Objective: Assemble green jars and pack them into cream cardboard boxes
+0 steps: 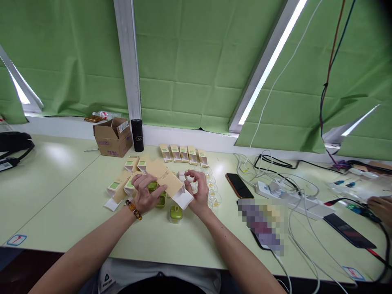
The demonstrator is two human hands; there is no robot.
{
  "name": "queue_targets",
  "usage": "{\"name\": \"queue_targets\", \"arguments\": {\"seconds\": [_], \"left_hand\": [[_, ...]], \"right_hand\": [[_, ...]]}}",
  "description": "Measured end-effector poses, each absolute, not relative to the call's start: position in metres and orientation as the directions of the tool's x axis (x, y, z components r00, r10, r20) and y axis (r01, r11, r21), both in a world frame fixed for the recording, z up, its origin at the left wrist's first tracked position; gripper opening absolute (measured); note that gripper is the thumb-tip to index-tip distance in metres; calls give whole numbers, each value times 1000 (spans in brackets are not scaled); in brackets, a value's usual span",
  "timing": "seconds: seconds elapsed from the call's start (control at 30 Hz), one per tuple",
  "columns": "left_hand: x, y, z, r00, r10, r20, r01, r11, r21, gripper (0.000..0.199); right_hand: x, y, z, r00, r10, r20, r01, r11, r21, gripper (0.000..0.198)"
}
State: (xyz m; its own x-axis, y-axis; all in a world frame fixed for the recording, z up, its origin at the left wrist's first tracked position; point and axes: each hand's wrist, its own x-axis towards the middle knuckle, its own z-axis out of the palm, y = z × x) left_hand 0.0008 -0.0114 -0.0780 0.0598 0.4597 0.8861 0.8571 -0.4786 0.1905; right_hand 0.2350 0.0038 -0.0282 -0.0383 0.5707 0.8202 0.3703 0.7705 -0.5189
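My left hand (pixel 144 192), with a beaded bracelet at the wrist, is closed around a beige cardboard box (pixel 168 179). The box is tilted, and its white end flap (pixel 183 199) hangs open toward my right hand (pixel 198 191). The fingers of that hand are curled in a pinch beside the box; what is between them I cannot make out. Below the box stands a small clear container with a green lid (pixel 176 213). More green-lidded containers (pixel 161 201) are partly hidden by my left hand. Several clear plastic pieces (pixel 215 199) lie behind my right hand.
Several beige boxes stand in a back row (pixel 183 154), others at left (pixel 118 185). Behind are a brown carton (pixel 112 138) and a black bottle (pixel 137 135). To the right lie a phone (pixel 239 185), a power strip (pixel 288 199) and cables. Another person's hand (pixel 381 208) shows at far right.
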Motion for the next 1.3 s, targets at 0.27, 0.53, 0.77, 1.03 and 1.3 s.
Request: {"name": "queue_targets", "arguments": {"seconds": [0.27,0.53,0.77,1.03,1.3], "left_hand": [[14,-16,-46,56,157,986,786,-616,53,38],[24,-11,-38,-109,696,709,215,-680,701,55],[31,-14,-35,-39,861,508,-130,-508,851,70],[37,-20,-40,-24,872,490,-14,-490,872,57],[34,-33,-31,93,813,575,159,-582,797,36]], "right_hand": [[243,14,-23,-163,356,920,396,878,-269,38],[242,8,-28,-255,426,868,243,897,-369,57],[240,-1,-34,-388,454,802,166,890,-424,61],[240,-5,-41,-411,583,701,119,797,-592,41],[241,-2,-44,-316,720,618,-1,651,-759,41]]}}
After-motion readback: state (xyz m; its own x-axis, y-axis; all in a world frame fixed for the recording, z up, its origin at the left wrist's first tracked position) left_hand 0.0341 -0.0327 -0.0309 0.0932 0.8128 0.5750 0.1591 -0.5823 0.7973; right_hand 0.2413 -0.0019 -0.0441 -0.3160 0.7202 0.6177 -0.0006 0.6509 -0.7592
